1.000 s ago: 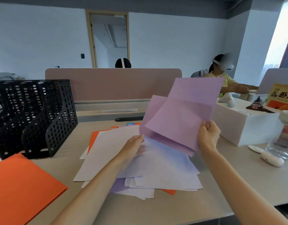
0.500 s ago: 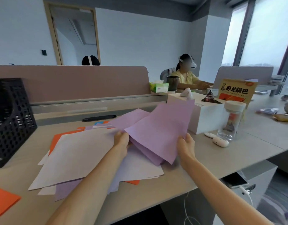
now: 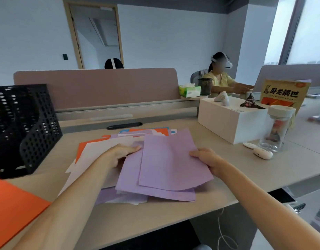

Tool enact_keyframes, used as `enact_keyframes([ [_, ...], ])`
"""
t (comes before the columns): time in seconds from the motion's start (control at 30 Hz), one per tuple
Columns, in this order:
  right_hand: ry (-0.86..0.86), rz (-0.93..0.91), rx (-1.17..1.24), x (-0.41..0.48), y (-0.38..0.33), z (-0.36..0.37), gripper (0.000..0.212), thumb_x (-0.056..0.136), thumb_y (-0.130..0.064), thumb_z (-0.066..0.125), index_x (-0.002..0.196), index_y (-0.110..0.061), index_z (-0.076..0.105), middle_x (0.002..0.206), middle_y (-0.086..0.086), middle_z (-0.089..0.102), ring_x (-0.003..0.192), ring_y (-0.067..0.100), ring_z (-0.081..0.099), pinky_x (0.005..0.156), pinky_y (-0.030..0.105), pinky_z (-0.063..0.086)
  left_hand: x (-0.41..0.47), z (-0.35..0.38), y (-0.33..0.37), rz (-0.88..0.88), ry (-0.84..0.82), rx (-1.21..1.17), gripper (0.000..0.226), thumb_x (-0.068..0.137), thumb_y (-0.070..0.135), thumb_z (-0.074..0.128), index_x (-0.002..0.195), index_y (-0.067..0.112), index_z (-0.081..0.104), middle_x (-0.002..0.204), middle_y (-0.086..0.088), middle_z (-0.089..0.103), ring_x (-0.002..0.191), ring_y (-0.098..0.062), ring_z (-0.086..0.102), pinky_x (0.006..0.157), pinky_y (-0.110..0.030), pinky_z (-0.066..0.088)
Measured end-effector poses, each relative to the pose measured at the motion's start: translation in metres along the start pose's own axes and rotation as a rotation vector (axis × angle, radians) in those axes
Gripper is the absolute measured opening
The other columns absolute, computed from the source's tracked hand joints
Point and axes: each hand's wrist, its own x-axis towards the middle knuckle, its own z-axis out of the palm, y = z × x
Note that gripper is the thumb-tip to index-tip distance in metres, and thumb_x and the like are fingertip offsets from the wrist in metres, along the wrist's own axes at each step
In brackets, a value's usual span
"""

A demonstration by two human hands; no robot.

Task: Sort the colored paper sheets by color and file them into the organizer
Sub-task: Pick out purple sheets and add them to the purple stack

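Near the desk's [image 3: 155, 219] front edge — right hand [image 3: 206, 159] pinches purple sheets [image 3: 170, 165].

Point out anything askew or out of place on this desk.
The loose pile of orange, white, blue and purple paper sheets lies fanned and skewed, colours mixed. The top purple sheet, gripped by the right hand, bows at its near edge.

Both forearms are stretched forward.
Left hand [image 3: 119, 156] is laid flat, fingers straight; purple sheets [image 3: 170, 165] are pinched by right hand [image 3: 207, 159].
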Motion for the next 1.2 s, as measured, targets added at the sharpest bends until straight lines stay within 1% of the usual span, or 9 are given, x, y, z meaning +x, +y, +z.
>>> enact_keyframes([
  [0.03, 0.011, -0.029, -0.078, 0.001, -0.001, 0.007, 0.019, 0.092, -0.005, 0.052, 0.104, 0.000, 0.066, 0.101, 0.016, 0.071, 0.086, 0.030, 0.069, 0.082, 0.043, 0.057, -0.006, 0.005, 0.001, 0.058, 0.013, -0.015, 0.088, 0.040, 0.060, 0.090, 0.113, 0.017, 0.067, 0.109, -0.006, 0.072, 0.103, -0.025, 0.065, 0.099, -0.044, 0.048],
  [0.13, 0.067, -0.126, -0.201, 0.001, 0.000, 0.022, 0.020, 0.090, -0.003, 0.051, 0.100, 0.006, 0.067, 0.092, 0.012, 0.067, 0.077, 0.024, 0.065, 0.071, 0.033, 0.054, -0.014, 0.021, 0.002, 0.240, 0.069, -0.046, 0.035, 0.087, 0.040, 0.070, 0.108, 0.014, 0.063, 0.097, -0.006, 0.067, 0.083, -0.017, 0.063, 0.077, -0.030, 0.050],
  [0.33, 0.203, -0.249, -0.423, 0.004, 0.008, 0.026, 0.025, 0.084, -0.036, 0.066, 0.101, -0.018, 0.068, 0.102, 0.005, 0.071, 0.094, 0.025, 0.067, 0.088, 0.043, 0.053, -0.027, 0.037, 0.008, 0.473, 0.124, 0.007, 0.037, 0.089, 0.009, 0.067, 0.125, 0.009, 0.056, 0.120, -0.009, 0.067, 0.102, -0.021, 0.067, 0.083, -0.032, 0.057],
  [0.47, 0.051, -0.253, 0.059, -0.002, -0.015, 0.030, 0.056, 0.073, -0.045, 0.081, 0.117, -0.016, 0.061, 0.109, 0.004, 0.072, 0.092, 0.022, 0.071, 0.082, 0.042, 0.059, -0.063, 0.032, 0.042, 0.706, 0.091, -0.151, 0.038, 0.092, 0.006, 0.062, 0.129, 0.012, 0.053, 0.119, -0.001, 0.068, 0.104, -0.015, 0.067, 0.082, -0.022, 0.056],
  [0.67, 0.142, -0.690, 0.326, -0.028, -0.082, 0.046, 0.040, 0.082, -0.017, 0.077, 0.117, -0.015, 0.059, 0.104, 0.003, 0.073, 0.092, 0.022, 0.071, 0.079, 0.039, 0.059, -0.091, 0.008, 0.071, 0.882, 0.165, -0.378, 0.030, 0.099, 0.010, 0.053, 0.127, 0.019, 0.054, 0.119, 0.002, 0.068, 0.107, -0.016, 0.066, 0.089, -0.031, 0.055],
  [0.8, 0.105, -0.634, 0.267, -0.022, -0.081, 0.051, 0.066, 0.077, -0.018, 0.082, 0.133, -0.020, 0.047, 0.100, 0.002, 0.075, 0.088, 0.019, 0.072, 0.073, 0.037, 0.060, -0.072, 0.001, 0.052, 0.687, 0.246, -0.368, 0.032, 0.094, 0.029, 0.061, 0.126, 0.024, 0.055, 0.119, 0.005, 0.068, 0.101, -0.009, 0.068, 0.082, -0.027, 0.055],
  [1.0, 0.124, -0.355, 0.069, -0.003, -0.048, 0.060, 0.018, 0.085, -0.009, 0.070, 0.096, 0.005, 0.068, 0.095, 0.018, 0.073, 0.073, 0.025, 0.070, 0.071, 0.042, 0.059, -0.051, 0.010, 0.023, 0.413, 0.261, -0.044, 0.023, 0.092, 0.016, 0.058, 0.114, 0.014, 0.060, 0.109, -0.009, 0.070, 0.088, -0.019, 0.069, 0.074, -0.033, 0.054],
  [1.1, 0.175, -0.522, 0.018, -0.010, -0.064, 0.060, 0.008, 0.088, -0.010, 0.067, 0.094, -0.005, 0.068, 0.097, 0.015, 0.073, 0.081, 0.026, 0.070, 0.075, 0.045, 0.058, -0.058, 0.010, 0.034, 0.538, 0.326, -0.039, 0.022, 0.094, 0.014, 0.054, 0.114, 0.020, 0.061, 0.110, -0.003, 0.070, 0.091, -0.016, 0.068, 0.077, -0.033, 0.054],
  [1.2, 0.248, -0.776, 0.095, -0.031, -0.089, 0.060, 0.007, 0.090, -0.012, 0.066, 0.097, -0.014, 0.067, 0.089, -0.004, 0.072, 0.080, 0.010, 0.068, 0.070, 0.028, 0.057, -0.079, 0.010, 0.057, 0.781, 0.337, -0.177, 0.022, 0.098, 0.016, 0.054, 0.118, 0.026, 0.056, 0.115, 0.006, 0.068, 0.101, -0.009, 0.066, 0.085, -0.027, 0.054],
])
